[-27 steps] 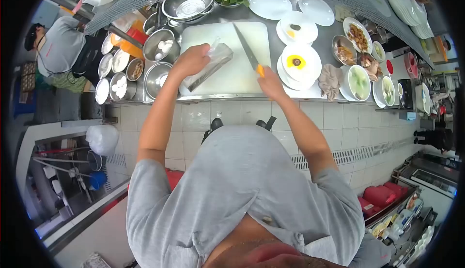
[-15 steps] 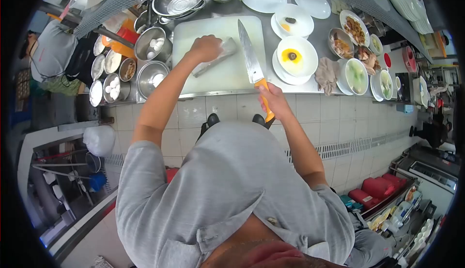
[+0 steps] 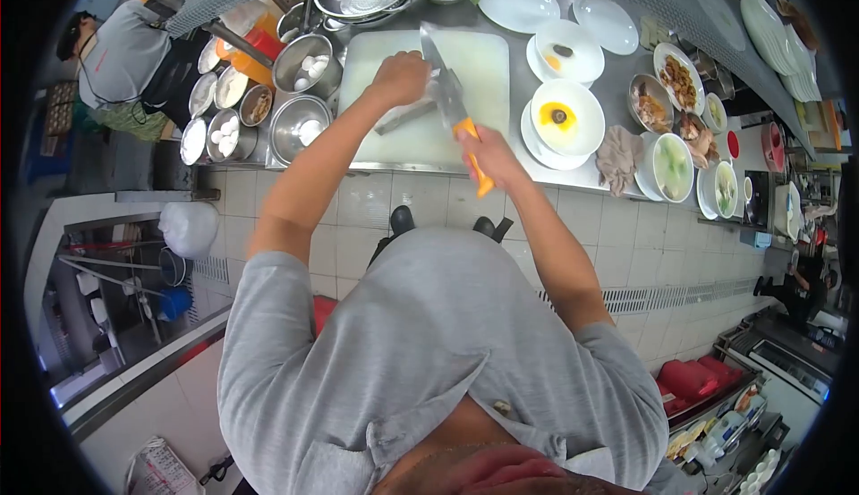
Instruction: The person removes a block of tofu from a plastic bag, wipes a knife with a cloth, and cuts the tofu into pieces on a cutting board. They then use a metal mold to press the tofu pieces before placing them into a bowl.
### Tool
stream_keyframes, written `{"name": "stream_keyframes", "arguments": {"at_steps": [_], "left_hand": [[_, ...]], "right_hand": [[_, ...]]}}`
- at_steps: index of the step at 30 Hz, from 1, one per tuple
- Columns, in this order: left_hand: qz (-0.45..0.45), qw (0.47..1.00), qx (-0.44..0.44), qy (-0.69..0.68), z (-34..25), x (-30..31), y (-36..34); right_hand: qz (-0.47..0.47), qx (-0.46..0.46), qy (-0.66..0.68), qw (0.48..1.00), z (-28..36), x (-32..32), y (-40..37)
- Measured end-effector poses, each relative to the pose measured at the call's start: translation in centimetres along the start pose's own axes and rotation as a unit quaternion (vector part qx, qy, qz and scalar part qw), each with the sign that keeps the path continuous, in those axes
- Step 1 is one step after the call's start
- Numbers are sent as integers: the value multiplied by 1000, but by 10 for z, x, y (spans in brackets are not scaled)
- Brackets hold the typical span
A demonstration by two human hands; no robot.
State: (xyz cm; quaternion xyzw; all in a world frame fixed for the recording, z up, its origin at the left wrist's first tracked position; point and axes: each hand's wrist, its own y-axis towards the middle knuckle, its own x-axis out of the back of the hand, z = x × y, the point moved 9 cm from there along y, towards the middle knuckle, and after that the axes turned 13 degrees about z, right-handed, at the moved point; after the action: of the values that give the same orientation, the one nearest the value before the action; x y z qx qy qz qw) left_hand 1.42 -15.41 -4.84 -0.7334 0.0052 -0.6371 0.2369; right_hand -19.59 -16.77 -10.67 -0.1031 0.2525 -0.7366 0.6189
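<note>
My right hand (image 3: 490, 155) is wrapped round the yellow handle of a large knife (image 3: 449, 93), whose blade points away from me over the white cutting board (image 3: 483, 128). My left hand (image 3: 400, 79) is closed on a whitish, flat item (image 3: 410, 112) that looks wrapped in clear film; what it is, I cannot make out. The blade lies right beside the item's right end; whether they touch is unclear.
Left of the board stand metal bowls (image 3: 307, 63) with white eggs. To its right are a bowl with a yellow ring (image 3: 567, 118), white plates (image 3: 519, 3), a crumpled cloth (image 3: 619, 159) and food bowls (image 3: 673, 166). Another person (image 3: 125, 61) is at the far left.
The knife has moved left, from the board's right edge to the wrapped item, and its blade tilts more to the left. My left hand stays on the item. The whole view has shifted slightly.
</note>
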Motion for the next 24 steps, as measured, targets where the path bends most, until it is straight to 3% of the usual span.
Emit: {"name": "stream_keyframes", "arguments": {"at_steps": [4, 8, 13, 18, 21, 24], "left_hand": [[-3, 1000, -18, -13, -3, -5, -8], [-25, 999, -9, -20, 2, 6, -10], [-68, 995, 7, -76, 28, 21, -28], [-76, 990, -20, -120, 10, 23, -38], [-215, 955, 8, -204, 79, 23, -60], [-174, 910, 54, -373, 139, -5, -88]], "right_hand": [[16, -8, -1, 1000, 2, -10, -7], [48, 10, 22, 999, 9, -16, 33], [104, -79, -35, 991, -5, -40, -28], [98, -28, -26, 994, 13, -53, 30], [148, -40, -77, 985, 16, -61, 3], [148, -54, -154, 975, 19, -43, -49]]}}
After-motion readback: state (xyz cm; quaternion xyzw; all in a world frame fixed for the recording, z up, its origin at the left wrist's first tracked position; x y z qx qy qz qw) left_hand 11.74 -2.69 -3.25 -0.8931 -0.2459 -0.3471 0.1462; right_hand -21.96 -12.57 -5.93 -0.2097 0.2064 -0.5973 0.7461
